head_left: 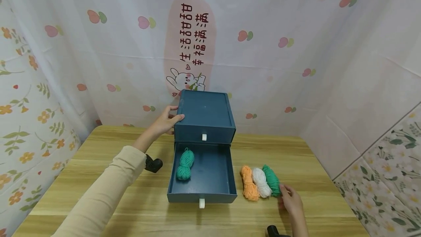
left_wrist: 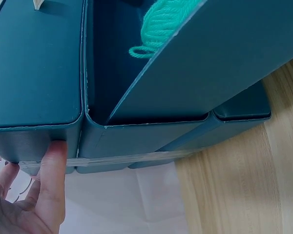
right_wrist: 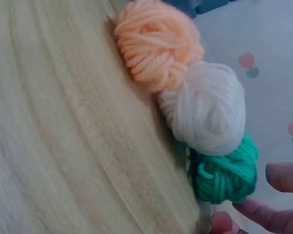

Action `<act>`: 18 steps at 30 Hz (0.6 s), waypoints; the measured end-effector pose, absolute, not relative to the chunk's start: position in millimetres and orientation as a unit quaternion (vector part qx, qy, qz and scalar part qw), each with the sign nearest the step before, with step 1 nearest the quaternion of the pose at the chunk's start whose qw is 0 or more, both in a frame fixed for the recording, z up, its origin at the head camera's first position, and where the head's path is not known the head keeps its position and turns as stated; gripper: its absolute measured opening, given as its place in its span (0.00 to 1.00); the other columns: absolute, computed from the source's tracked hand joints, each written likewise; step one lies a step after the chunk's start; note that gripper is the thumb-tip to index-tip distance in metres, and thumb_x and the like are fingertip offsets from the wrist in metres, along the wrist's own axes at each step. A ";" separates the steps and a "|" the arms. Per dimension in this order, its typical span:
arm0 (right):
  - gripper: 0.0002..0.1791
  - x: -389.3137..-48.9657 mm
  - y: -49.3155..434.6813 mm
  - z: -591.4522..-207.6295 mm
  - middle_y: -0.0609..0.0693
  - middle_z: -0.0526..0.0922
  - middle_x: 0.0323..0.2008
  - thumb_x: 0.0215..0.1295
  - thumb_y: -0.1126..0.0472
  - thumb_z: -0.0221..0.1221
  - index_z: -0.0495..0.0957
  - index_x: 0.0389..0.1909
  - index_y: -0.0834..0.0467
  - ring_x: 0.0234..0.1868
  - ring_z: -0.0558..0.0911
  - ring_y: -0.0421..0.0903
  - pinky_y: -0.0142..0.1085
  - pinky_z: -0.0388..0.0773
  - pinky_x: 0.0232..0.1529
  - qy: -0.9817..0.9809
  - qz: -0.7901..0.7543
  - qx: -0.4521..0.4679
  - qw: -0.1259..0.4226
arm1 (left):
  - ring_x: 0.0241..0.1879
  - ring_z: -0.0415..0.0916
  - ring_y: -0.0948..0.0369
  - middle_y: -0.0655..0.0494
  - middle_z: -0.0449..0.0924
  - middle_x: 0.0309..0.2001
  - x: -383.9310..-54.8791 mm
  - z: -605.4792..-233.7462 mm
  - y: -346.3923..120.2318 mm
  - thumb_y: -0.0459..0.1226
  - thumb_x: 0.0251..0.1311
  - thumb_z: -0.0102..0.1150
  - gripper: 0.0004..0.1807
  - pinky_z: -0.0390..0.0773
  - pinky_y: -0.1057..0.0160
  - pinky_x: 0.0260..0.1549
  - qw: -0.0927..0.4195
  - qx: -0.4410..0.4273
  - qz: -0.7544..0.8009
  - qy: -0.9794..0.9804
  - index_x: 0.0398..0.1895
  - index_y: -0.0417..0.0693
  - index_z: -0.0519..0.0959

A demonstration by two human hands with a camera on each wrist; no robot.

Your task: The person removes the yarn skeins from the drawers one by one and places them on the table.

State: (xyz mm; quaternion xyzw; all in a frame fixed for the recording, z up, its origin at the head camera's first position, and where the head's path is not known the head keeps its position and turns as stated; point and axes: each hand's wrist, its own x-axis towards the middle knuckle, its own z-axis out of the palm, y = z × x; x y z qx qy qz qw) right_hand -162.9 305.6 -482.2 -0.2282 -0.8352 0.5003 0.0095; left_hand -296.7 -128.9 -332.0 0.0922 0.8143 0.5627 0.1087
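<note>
Lying at ten to eleven o'clock from the nearer right hand [head_left: 292,201], the green yarn skein [head_left: 271,181] on the wood-grain tabletop [head_left: 263,218] has its long axis running eleven to five; right thumb and fingers parted, gripping nothing, one fingertip apparently touching it; left hand [head_left: 166,121], fingers loosely extended, resting against the dark-blue drawer cabinet [head_left: 205,109]

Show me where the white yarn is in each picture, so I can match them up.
Head: right of the blue drawers, the white yarn lies between the orange yarn and a green yarn.
Left wrist: not in it.
Right wrist: the white yarn is right of centre, orange above, green below.
Shared landmark: the blue drawers, central, filling much of the left wrist view, and just peeking in at the right wrist view's top.
</note>
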 end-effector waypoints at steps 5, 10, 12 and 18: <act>0.37 -156.2 304.0 -470.6 0.71 0.68 0.51 0.66 0.41 0.39 0.58 0.61 0.69 0.26 0.76 0.39 0.33 0.75 0.25 -0.855 0.462 -0.232 0.038 | 0.58 0.62 0.40 0.37 0.54 0.64 -298.5 -335.2 -129.3 0.51 0.64 0.44 0.37 0.73 0.45 0.50 0.105 0.095 0.558 0.817 0.69 0.49 0.42; 0.33 -152.5 294.6 -441.9 0.64 0.69 0.49 0.68 0.44 0.39 0.59 0.61 0.67 0.26 0.74 0.37 0.32 0.72 0.23 -0.869 0.439 -0.215 0.076 | 0.59 0.62 0.40 0.37 0.55 0.63 -298.8 -335.9 -129.3 0.51 0.64 0.44 0.36 0.73 0.45 0.50 0.104 0.093 0.559 0.818 0.69 0.50 0.43; 0.31 -152.4 286.8 -428.6 0.62 0.70 0.48 0.68 0.45 0.41 0.61 0.60 0.65 0.24 0.73 0.35 0.31 0.72 0.22 -0.868 0.444 -0.203 0.097 | 0.59 0.61 0.41 0.38 0.54 0.64 -298.6 -335.7 -129.2 0.52 0.64 0.44 0.36 0.72 0.45 0.50 0.105 0.092 0.559 0.818 0.69 0.50 0.43; 0.22 -152.0 252.0 -395.0 0.56 0.76 0.39 0.67 0.50 0.48 0.70 0.52 0.61 0.24 0.74 0.39 0.31 0.74 0.22 -0.853 0.489 -0.109 0.148 | 0.58 0.62 0.42 0.38 0.54 0.64 -298.6 -335.4 -129.2 0.52 0.64 0.44 0.37 0.71 0.44 0.51 0.104 0.089 0.560 0.817 0.70 0.50 0.42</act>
